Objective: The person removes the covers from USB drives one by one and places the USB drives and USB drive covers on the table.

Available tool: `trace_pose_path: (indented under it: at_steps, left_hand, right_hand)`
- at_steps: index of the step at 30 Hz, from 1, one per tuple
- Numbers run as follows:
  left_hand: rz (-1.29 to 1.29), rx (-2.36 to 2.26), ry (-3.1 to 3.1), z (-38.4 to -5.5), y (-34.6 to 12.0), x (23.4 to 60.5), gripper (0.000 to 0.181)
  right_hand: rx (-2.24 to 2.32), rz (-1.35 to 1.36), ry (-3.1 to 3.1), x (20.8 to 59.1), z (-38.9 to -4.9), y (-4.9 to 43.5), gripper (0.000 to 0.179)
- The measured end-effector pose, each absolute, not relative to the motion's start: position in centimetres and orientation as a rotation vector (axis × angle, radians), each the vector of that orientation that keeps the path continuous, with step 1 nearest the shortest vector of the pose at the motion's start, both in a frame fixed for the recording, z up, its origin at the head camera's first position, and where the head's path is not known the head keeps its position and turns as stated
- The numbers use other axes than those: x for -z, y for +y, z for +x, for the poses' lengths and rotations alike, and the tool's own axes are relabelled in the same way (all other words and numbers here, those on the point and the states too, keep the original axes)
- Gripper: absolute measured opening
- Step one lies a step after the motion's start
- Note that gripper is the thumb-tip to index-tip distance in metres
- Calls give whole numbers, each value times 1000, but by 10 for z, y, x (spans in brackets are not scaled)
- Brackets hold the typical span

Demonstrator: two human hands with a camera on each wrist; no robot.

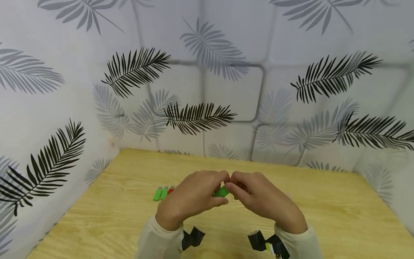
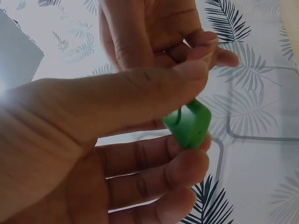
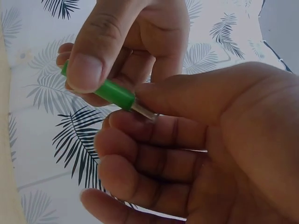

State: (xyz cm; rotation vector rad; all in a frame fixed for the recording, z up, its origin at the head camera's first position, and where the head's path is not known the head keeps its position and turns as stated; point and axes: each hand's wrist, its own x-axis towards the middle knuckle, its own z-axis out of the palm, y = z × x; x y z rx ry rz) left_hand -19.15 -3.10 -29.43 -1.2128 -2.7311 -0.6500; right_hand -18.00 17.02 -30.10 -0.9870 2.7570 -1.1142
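Note:
A green USB flash drive (image 1: 221, 191) is held up between the two hands, over the table. My left hand (image 1: 197, 192) pinches its green body with thumb and fingers, as the right wrist view shows on the flash drive (image 3: 114, 93). The metal plug (image 3: 144, 112) points toward my right hand (image 1: 258, 196), whose thumb and index finger pinch the drive at the plug end. Seen from the left wrist, the green end of the drive (image 2: 198, 123) juts out below the left thumb (image 2: 140, 93). The other fingers of both hands are loosely bent.
On the wooden table (image 1: 129, 223), left of the hands, two green flash drives (image 1: 157, 194) lie side by side with a red one (image 1: 171, 189), partly hidden by the left hand. A leaf-patterned sheet (image 1: 226, 93) hangs along the table's back and sides.

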Motion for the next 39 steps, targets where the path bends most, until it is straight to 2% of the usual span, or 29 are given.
trace_pose_path:
  at_steps: [10,30,39]
  left_hand:
    - [-1276,506,-2669,-190,-34,296,19]
    - [-1271,569,-2669,-193,-35,296,24]
    - [-1284,591,-2656,-193,-37,293,20]
  right_hand:
    - [1079,-1098,2699,302,-181,170,27]
    - [1107,-1125,2741,302,-183,171,28]
    - [1113,-1158,2734,300,-183,171,28]
